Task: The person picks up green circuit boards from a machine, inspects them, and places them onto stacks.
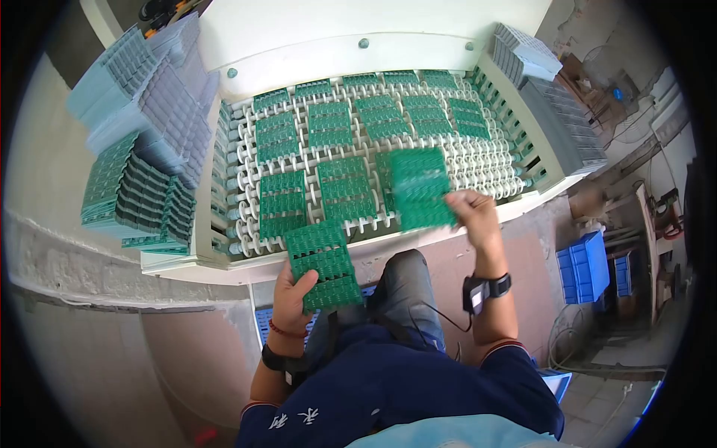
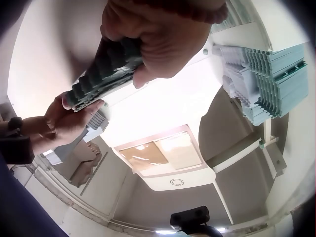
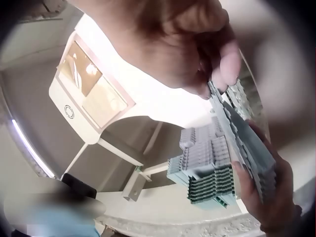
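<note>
In the head view my left hand (image 1: 291, 293) grips a stack of green slotted panels (image 1: 323, 265), thumb on top, in front of the machine's near edge. My right hand (image 1: 478, 216) pinches one green panel (image 1: 420, 187), slightly blurred, by its right edge over the front row of the white roller bed (image 1: 478, 160). Seen in the left wrist view, my left hand (image 2: 160, 37) holds the dark ridged stack (image 2: 106, 69), with my right hand (image 2: 69, 121) at its far end. In the right wrist view, my right hand's fingers (image 3: 229, 66) pinch a panel edge beside the stack.
More green panels (image 1: 328, 123) lie in rows on the rollers. Grey and green stacks (image 1: 149, 119) stand on the machine's left side, grey stacks (image 1: 560, 119) on its right. A blue crate (image 1: 584, 267) is at the right; another blue container lies beneath the hands.
</note>
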Tool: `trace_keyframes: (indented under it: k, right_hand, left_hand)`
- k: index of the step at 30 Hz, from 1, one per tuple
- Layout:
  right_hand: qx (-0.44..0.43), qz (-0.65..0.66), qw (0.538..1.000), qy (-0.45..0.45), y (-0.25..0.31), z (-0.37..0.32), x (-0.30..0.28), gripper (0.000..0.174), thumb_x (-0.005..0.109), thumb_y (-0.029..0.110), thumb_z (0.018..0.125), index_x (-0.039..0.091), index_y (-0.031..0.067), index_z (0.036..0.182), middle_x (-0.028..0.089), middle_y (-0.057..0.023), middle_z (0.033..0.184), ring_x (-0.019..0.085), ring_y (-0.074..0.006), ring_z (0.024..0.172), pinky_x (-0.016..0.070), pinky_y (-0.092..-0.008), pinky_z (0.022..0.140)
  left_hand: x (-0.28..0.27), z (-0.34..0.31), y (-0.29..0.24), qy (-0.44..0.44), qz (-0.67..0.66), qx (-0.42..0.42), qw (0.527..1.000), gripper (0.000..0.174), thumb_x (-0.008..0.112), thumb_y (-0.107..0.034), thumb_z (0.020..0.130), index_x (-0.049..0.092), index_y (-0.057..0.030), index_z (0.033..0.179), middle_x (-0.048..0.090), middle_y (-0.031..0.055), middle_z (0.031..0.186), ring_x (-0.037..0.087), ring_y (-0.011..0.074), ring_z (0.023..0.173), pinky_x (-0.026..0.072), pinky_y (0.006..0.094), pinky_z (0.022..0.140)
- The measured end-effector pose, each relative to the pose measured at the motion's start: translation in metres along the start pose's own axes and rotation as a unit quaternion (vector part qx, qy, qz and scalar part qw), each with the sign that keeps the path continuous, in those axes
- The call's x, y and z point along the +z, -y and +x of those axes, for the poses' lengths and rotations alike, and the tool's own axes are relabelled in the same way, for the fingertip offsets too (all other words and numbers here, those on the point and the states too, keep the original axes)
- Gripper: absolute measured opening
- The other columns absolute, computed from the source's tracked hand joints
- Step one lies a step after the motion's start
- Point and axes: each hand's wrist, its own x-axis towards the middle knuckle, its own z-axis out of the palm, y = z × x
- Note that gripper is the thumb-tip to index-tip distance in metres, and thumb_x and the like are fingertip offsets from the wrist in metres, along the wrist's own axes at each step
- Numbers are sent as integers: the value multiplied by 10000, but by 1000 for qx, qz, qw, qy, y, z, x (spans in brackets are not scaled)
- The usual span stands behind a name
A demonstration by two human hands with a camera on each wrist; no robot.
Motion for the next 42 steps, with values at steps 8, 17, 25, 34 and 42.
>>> trace_keyframes:
  k: [8,17,25,34,42]
  right_hand:
    - [-66,-373,908,-178,-10,58,-103,262,688,217,747,669,-33,822,586,-116,573,551,-132,558,441,-310,552]
    - [-148,-348,904,-200,-4,44,-120,225,683,165,758,668,-12,895,644,-108,692,585,-142,608,459,-274,589]
    - [-342,-435,833,-23,0,22,18,313,710,208,720,634,20,959,604,-178,1024,593,-318,929,486,-367,779]
    - [-316,-523,791,-16,-12,26,68,392,685,308,734,598,6,968,554,-221,1115,546,-353,1039,466,-383,854]
    - [-293,-493,819,-8,-8,30,61,308,660,241,757,571,-3,922,557,-209,1086,558,-349,995,479,-379,822]
  left_hand:
    - [-10,-19,-10,42,-85,21,995,522,447,-123,845,318,79,1308,464,216,1259,522,306,1107,436,414,938]
    - [-28,-33,-13,56,-44,49,996,555,489,-128,817,326,107,1293,485,234,1230,528,308,1101,429,399,942]
    - [-23,-33,-10,44,-21,57,997,511,525,-74,826,356,83,1282,526,197,1187,564,266,1044,464,371,896]
    - [-29,-48,-12,-9,1,84,996,495,554,-96,837,379,65,1271,536,183,1173,567,259,1035,471,366,880]
    - [-32,-40,-10,2,14,74,997,487,556,-105,842,385,62,1267,541,174,1167,569,246,1028,464,344,883]
